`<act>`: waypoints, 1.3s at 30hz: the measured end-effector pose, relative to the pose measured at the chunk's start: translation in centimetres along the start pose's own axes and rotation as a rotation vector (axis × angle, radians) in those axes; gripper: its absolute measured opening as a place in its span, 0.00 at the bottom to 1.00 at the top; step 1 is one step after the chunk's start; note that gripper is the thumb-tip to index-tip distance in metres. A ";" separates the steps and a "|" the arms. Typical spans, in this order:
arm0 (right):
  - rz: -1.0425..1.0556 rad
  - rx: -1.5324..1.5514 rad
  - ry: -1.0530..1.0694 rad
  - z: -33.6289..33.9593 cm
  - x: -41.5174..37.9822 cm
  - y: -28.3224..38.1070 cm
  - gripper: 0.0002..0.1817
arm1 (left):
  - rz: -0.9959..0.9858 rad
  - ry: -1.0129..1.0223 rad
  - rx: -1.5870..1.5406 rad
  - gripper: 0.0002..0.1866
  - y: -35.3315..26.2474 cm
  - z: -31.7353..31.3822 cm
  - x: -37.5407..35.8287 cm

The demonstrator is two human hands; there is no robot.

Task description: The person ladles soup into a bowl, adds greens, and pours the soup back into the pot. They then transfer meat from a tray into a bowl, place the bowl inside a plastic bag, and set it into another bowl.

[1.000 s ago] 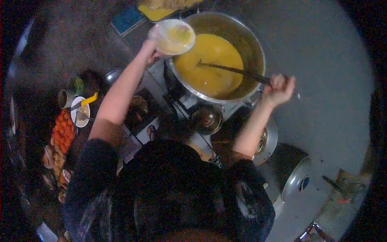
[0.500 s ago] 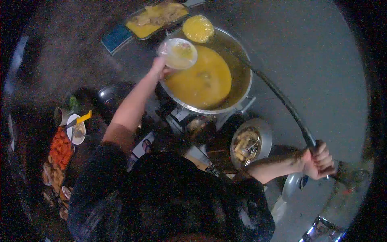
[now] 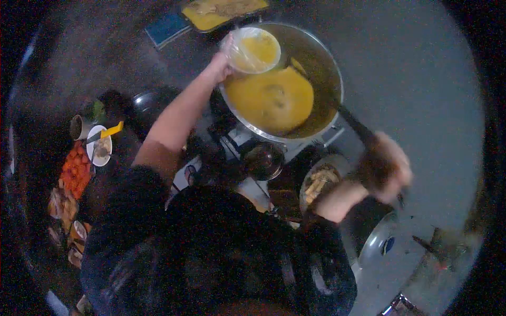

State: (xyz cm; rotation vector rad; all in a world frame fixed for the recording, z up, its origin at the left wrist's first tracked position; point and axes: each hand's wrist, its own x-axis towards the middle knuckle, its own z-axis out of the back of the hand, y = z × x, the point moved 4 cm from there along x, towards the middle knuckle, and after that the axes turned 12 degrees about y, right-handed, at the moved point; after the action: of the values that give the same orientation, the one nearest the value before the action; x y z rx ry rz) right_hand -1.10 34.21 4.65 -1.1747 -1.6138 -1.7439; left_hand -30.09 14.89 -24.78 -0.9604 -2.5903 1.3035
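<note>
My left hand (image 3: pixel 221 63) is closed on the edge of a white bowl (image 3: pixel 255 50) lined with clear plastic, which has yellow soup in it. The bowl hangs over the left rear rim of a large metal pot (image 3: pixel 337 66). Yellow soup (image 3: pixel 276 102) fills the pot's lower part. My right hand (image 3: pixel 392 168), smeared by motion, is wrapped round the dark long handle of a ladle (image 3: pixel 356 124). That handle slants down into the pot from the right; the ladle's head seems to lie at the soup's far edge, close to the bowl.
Behind the pot stands a tray of yellow food (image 3: pixel 221 13) beside a blue box (image 3: pixel 166 30). At left are a white bowl (image 3: pixel 100 147) with a yellow-handled tool and orange-red food pieces (image 3: pixel 76 171). A metal bowl (image 3: pixel 321 181) and glass lid (image 3: pixel 380 239) lie at right.
The ladle's head has gone from above the pot's far rim down into the pot. My right hand has moved forward and left. The bowl in my left hand now holds more yellow soup.
</note>
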 end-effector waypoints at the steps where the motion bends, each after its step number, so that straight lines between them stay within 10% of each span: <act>1: -0.398 -0.821 0.055 7.7 -4.3 -6.6 0.14 | 0.021 -0.004 0.042 0.33 -0.3 -0.3 0.0; 2: -0.010 -0.451 0.291 -0.4 -1.5 -7.2 0.11 | 0.033 0.000 0.075 0.34 -0.9 0.1 -0.2; 4: -0.326 -0.019 -0.229 5.5 -6.2 -16.0 0.13 | 0.076 -0.024 0.165 0.34 -2.5 1.7 -1.6; 8: -0.455 0.108 -0.600 4.7 -3.2 -9.9 0.19 | 0.202 -0.160 0.424 0.36 -5.9 0.5 -6.5; 23: 0.114 0.271 -0.177 12.2 0.2 11.6 0.23 | 0.117 -0.057 0.200 0.18 4.7 0.1 0.1; 33: 0.078 0.148 -0.378 15.8 0.1 12.2 0.24 | -0.104 0.183 -0.268 0.21 4.3 -4.6 1.0; 39: 0.007 0.091 -0.129 4.3 2.3 3.8 0.20 | -0.220 0.209 -0.205 0.23 0.5 -2.9 -5.7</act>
State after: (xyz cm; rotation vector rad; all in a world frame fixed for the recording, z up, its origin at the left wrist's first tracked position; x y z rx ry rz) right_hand 1.97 38.13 8.36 -1.2697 -1.7424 -1.6010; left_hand -24.30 13.87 -22.22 -0.7627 -2.6103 0.8516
